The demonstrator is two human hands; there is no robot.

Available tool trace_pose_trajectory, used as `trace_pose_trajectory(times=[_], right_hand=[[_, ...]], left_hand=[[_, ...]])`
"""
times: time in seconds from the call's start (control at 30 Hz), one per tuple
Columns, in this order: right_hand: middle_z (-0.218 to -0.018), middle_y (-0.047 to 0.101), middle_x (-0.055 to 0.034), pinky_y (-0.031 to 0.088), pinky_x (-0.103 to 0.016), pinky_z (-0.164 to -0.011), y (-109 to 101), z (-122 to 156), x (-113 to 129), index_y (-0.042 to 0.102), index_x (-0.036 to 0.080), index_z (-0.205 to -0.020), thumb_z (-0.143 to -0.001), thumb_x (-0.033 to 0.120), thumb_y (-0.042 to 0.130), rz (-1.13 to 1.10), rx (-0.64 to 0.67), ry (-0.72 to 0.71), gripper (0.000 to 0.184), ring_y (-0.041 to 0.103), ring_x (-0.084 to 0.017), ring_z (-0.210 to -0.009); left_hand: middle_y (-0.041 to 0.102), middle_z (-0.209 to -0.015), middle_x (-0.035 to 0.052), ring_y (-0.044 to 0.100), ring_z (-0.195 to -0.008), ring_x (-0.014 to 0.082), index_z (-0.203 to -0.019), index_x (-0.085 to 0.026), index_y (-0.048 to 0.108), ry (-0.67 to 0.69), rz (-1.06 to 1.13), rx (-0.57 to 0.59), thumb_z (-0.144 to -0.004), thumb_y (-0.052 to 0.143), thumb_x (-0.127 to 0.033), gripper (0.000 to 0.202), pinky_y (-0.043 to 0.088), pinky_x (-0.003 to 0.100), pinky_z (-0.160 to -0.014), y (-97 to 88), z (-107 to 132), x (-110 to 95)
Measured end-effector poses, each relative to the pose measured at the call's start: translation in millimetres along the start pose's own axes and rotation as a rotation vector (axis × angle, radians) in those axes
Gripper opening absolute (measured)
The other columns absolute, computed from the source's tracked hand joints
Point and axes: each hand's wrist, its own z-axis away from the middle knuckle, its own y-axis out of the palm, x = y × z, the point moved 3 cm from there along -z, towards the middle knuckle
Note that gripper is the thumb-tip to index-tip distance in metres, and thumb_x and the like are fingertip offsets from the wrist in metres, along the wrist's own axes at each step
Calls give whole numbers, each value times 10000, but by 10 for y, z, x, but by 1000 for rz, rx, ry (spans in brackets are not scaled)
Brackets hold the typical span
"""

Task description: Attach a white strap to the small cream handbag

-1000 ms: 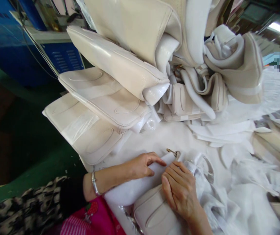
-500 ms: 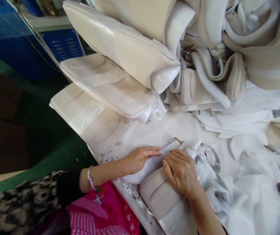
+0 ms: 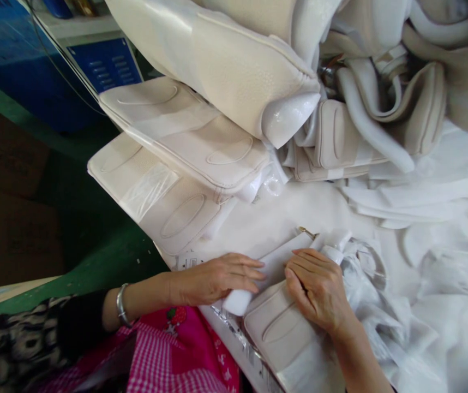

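A cream leather-like bag [image 3: 273, 327] with a stitched oval loop lies at the table's front edge. Against its far side runs a white foam sheet [image 3: 277, 261], its near end [image 3: 237, 301] folded over. My left hand [image 3: 217, 277] rests on the sheet with its fingers stretched out. Over the bag's far edge, where it meets the foam, my right hand [image 3: 318, 286] is closed with fingers curled under. Its fingertips are hidden, so what they grip cannot be made out. A small gold-coloured metal clasp [image 3: 307, 232] sticks out at the sheet's far end.
Similar cream bags [image 3: 185, 131] are stacked at the far left, with more bags [image 3: 352, 136] and foam piled behind. Crumpled clear plastic and white wrapping [image 3: 414, 327] spread on the right. Cardboard boxes [image 3: 13, 229] stand on the green floor at left.
My left hand has drawn back leftward along the foam sheet, whose near end now shows folded over. My right hand keeps its curled hold. The whole view has shifted slightly.
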Motion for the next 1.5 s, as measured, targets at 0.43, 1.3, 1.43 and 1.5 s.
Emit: trace_pose_trajectory(times=[0.43, 1.3, 1.43, 1.5], right_hand=[[-705, 518, -25, 360, -361, -698, -226, 2, 16, 465, 177, -714, -863, 95, 477, -228, -101, 75, 170, 478, -149, -703], [-640, 425, 11, 366, -381, -778, -282, 11, 6, 401, 165, -672, -834, 26, 511, -135, -159, 58, 241, 393, -101, -648], [-662, 482, -16, 365, -409, -779, -329, 32, 7, 426, 152, -675, -815, 5, 500, -217, -196, 84, 216, 446, -111, -674], [-652, 481, -15, 365, -415, -778, -332, 24, 11, 424, 150, -666, -805, -6, 502, -232, -185, 89, 223, 447, -108, -666]], left_hand=[[611, -746, -23, 559, -763, 134, -805, -191, 654, -621, 66, -244, -756, 681, -269, 96, 409, 249, -719, 216, -368, -18], [556, -846, -7, 515, -896, 151, -874, -185, 638, -453, 254, -171, -774, 658, -295, 150, 404, 279, -844, 356, -316, -64], [596, -732, -40, 547, -784, 112, -748, -172, 578, -322, 156, -168, -787, 621, -171, 58, 363, 318, -899, 379, -372, -77], [617, -691, -51, 566, -734, 92, -706, -171, 561, -237, 98, -191, -807, 584, -141, 108, 346, 328, -891, 390, -393, -81]])
